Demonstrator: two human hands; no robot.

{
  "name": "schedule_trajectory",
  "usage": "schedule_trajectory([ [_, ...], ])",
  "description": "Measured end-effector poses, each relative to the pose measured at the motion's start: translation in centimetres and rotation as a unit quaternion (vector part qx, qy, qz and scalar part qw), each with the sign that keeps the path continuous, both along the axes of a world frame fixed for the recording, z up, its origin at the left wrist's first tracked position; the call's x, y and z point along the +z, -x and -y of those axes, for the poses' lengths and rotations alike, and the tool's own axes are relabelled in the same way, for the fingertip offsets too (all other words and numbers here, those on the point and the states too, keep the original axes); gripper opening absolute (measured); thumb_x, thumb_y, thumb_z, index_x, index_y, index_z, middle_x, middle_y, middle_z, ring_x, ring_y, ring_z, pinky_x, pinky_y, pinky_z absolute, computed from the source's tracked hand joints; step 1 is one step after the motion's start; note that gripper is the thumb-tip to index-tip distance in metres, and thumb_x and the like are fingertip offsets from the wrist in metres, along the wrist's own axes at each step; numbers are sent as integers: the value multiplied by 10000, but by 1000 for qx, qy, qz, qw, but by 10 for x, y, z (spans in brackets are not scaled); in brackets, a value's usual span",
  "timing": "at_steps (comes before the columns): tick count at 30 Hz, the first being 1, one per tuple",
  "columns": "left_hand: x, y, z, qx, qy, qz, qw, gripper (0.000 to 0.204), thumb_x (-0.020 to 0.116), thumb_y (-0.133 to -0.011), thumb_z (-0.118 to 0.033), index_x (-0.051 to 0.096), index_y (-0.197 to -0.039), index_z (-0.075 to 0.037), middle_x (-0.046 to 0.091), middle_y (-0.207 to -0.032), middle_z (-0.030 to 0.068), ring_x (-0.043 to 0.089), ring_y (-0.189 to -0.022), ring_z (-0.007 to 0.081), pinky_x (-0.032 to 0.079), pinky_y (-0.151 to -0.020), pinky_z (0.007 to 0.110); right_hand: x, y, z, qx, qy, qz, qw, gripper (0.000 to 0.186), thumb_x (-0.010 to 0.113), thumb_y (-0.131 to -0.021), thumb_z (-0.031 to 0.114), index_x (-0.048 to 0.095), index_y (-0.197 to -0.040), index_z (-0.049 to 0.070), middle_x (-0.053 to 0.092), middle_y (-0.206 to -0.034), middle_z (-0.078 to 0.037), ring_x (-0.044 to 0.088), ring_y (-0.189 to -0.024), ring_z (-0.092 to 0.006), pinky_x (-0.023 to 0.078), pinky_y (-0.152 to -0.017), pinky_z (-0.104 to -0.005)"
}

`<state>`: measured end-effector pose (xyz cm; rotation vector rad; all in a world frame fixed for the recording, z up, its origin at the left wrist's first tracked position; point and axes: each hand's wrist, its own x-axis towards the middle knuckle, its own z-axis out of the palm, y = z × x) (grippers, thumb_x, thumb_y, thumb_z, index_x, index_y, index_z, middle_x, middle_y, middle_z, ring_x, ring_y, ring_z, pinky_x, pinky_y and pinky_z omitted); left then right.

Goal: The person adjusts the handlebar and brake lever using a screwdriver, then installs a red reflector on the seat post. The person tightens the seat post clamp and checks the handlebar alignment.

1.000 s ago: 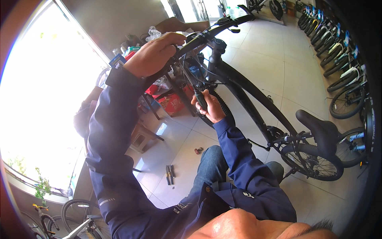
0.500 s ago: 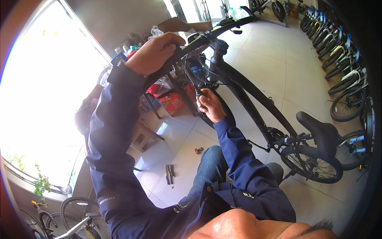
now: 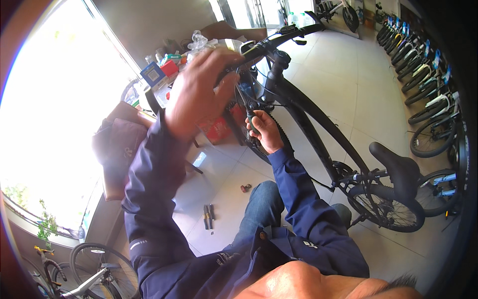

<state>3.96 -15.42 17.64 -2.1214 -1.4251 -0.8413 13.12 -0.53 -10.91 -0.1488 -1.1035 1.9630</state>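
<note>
A black bicycle (image 3: 303, 117) stands in front of me, its handlebar (image 3: 271, 42) turned up toward the far side. My left hand (image 3: 201, 87), smeared by motion, is at the handlebar's left end with thumb and fingers spread apart; whether it touches the bar is hard to tell. Lower down, my right hand (image 3: 267, 130) is closed around the dark handle of a screwdriver (image 3: 251, 119). The thin shaft points up toward the bar's left side, and its tip is hidden near my left hand. Cables run close by the shaft.
Two slim tools (image 3: 208, 217) and a small reddish part (image 3: 245, 188) lie on the tiled floor. A cluttered table with a blue box (image 3: 153, 73) stands behind my left hand, near a brown chair (image 3: 117, 144). Bicycles (image 3: 428, 94) line the right; a white-framed bicycle (image 3: 94, 281) is lower left.
My left hand has let its curled fingers loosen from the handlebar's end and has come lower and nearer, spreading. My right hand with the screwdriver has hardly moved.
</note>
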Motion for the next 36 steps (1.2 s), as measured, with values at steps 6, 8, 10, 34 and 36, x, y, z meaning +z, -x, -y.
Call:
schedule_trajectory([
  [6,-180,-23,61,-132,345,230,900,166,760,-882,-85,717,-1041,-73,695,-872,107,705,-821,285,559,-726,381,-2,-9,-4,93,-27,-22,995,345,599,-1078,409,605,-1134,69,632,-940,-19,515,-694,-41,391,-527,-181],
  [8,-259,-23,56,-223,343,237,881,112,729,-933,-171,704,-999,-84,698,-831,121,701,-754,324,569,-704,410,-1,-12,-2,41,-74,-13,996,387,538,-1095,468,603,-1081,86,620,-966,-34,540,-739,-71,404,-552,-191],
  [10,-331,-37,66,-73,422,182,885,249,700,-959,-318,700,-978,-70,717,-856,168,712,-785,362,570,-705,454,0,-14,0,47,-83,-7,995,443,549,-1073,521,585,-1096,81,616,-963,-34,528,-714,-64,400,-542,-197],
  [34,-403,-85,117,48,194,379,904,223,715,-938,-241,652,-835,-53,656,-785,157,673,-715,395,550,-639,465,-4,-2,12,129,20,-63,989,486,633,-1032,504,570,-1207,55,618,-995,-41,567,-777,-98,433,-566,-215],
  [36,-403,-85,118,49,199,381,901,231,705,-946,-239,645,-835,-45,658,-794,158,675,-725,396,548,-644,472,-5,2,14,70,-10,-82,994,517,560,-1058,545,601,-1172,43,621,-958,-40,563,-773,-96,425,-558,-212],
])
